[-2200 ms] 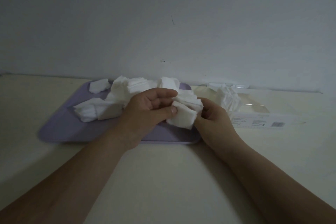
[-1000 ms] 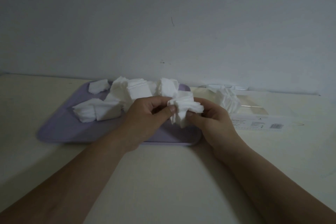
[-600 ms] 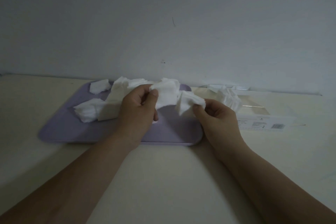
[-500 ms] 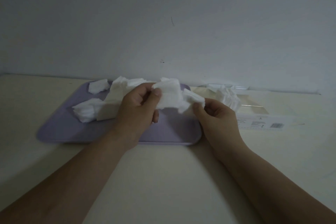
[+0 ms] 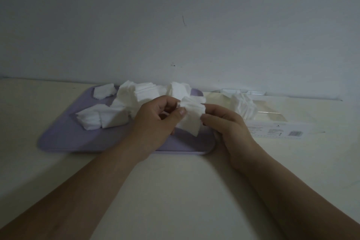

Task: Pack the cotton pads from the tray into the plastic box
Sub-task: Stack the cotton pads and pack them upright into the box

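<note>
Left grip (image 5: 155, 122), right grip (image 5: 228, 128), pads (image 5: 191, 118) pinched between

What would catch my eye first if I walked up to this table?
The left hand and right hand meet mid-table, both pinching a small stack of white cotton pads over the lilac tray. Behind them, loose heaps of pads lie on the tray; to its right a clear plastic box holds another bunch of pads.
</note>
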A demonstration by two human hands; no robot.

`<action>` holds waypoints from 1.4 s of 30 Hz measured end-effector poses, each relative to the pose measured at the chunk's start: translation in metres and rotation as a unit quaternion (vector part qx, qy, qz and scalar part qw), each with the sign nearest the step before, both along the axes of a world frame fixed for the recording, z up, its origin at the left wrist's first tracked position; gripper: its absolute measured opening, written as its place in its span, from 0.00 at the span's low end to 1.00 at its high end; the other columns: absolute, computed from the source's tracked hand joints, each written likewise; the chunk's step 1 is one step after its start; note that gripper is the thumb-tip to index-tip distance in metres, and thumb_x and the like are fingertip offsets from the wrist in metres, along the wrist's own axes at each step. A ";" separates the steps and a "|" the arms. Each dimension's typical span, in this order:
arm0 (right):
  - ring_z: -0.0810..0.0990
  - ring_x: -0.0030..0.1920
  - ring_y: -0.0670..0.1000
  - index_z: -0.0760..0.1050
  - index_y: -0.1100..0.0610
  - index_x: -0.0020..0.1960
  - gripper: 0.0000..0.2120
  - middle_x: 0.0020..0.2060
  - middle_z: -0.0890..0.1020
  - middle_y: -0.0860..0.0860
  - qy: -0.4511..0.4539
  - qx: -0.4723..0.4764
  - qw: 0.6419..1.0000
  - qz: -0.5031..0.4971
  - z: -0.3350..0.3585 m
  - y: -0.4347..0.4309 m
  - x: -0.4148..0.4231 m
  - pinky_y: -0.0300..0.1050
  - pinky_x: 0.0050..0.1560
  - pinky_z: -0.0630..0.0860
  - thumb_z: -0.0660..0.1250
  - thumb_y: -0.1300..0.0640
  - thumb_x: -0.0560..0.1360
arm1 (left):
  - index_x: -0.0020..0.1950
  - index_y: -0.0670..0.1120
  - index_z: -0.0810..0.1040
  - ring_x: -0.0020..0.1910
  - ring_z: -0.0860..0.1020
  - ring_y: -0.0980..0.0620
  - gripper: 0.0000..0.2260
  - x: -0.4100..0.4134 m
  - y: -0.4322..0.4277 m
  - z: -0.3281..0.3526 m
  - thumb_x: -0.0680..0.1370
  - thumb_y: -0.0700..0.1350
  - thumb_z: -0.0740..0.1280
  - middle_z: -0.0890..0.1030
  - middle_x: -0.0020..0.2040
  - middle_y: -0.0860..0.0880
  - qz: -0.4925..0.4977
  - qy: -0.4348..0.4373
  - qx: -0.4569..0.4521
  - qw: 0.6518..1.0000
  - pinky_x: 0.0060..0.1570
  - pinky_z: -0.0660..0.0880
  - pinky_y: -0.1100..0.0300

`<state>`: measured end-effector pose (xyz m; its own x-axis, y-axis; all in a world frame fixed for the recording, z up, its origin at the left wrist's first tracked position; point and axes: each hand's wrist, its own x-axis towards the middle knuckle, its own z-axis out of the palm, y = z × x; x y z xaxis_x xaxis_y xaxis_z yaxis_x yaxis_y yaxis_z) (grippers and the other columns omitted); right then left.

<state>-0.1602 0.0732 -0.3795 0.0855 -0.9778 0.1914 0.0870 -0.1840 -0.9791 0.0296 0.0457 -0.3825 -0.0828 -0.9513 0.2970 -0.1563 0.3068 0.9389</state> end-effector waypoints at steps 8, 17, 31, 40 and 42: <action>0.86 0.53 0.51 0.81 0.55 0.57 0.15 0.49 0.88 0.51 0.152 -0.075 0.984 -0.049 -0.008 -0.002 0.001 0.47 0.57 0.81 0.68 0.71 0.76 | 0.66 0.51 0.79 0.43 0.80 0.61 0.26 0.003 -0.002 -0.006 0.70 0.41 0.81 0.82 0.50 0.54 -0.060 -0.088 -0.026 0.994 0.45 0.76 0.68; 0.83 0.57 0.44 0.77 0.50 0.65 0.21 0.55 0.85 0.45 0.141 -0.013 0.988 -0.063 -0.006 -0.002 0.005 0.41 0.59 0.78 0.72 0.63 0.74 | 0.50 0.44 0.81 0.31 0.67 0.54 0.15 -0.001 -0.001 -0.004 0.68 0.39 0.82 0.71 0.31 0.48 -0.026 -0.069 -0.009 0.997 0.33 0.66 0.62; 0.78 0.64 0.46 0.76 0.51 0.69 0.16 0.62 0.81 0.46 0.211 0.027 0.972 -0.097 -0.001 -0.008 0.027 0.50 0.71 0.71 0.58 0.51 0.85 | 0.56 0.57 0.81 0.42 0.84 0.50 0.16 -0.004 -0.004 -0.013 0.69 0.50 0.74 0.86 0.44 0.51 -0.059 -0.179 -0.030 0.982 0.47 0.82 0.44; 0.83 0.62 0.54 0.78 0.56 0.65 0.26 0.57 0.86 0.55 0.072 0.012 0.997 0.027 0.009 0.000 0.001 0.48 0.63 0.77 0.67 0.64 0.67 | 0.53 0.55 0.85 0.42 0.77 0.59 0.12 -0.001 -0.005 -0.005 0.71 0.54 0.78 0.79 0.48 0.53 0.020 -0.146 -0.060 0.987 0.44 0.70 0.73; 0.84 0.60 0.57 0.80 0.58 0.62 0.21 0.54 0.87 0.56 0.069 -0.017 0.997 0.010 0.011 0.000 -0.002 0.52 0.63 0.78 0.69 0.66 0.69 | 0.52 0.54 0.85 0.44 0.83 0.49 0.12 0.001 -0.002 -0.001 0.71 0.53 0.78 0.85 0.47 0.51 -0.027 -0.077 -0.018 0.996 0.48 0.80 0.61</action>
<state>-0.1618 0.0735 -0.3685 0.1334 -0.9686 0.2100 -0.0445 -0.2176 -0.9750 0.0301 0.0441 -0.3833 -0.1818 -0.9327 0.3114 -0.2799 0.3527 0.8929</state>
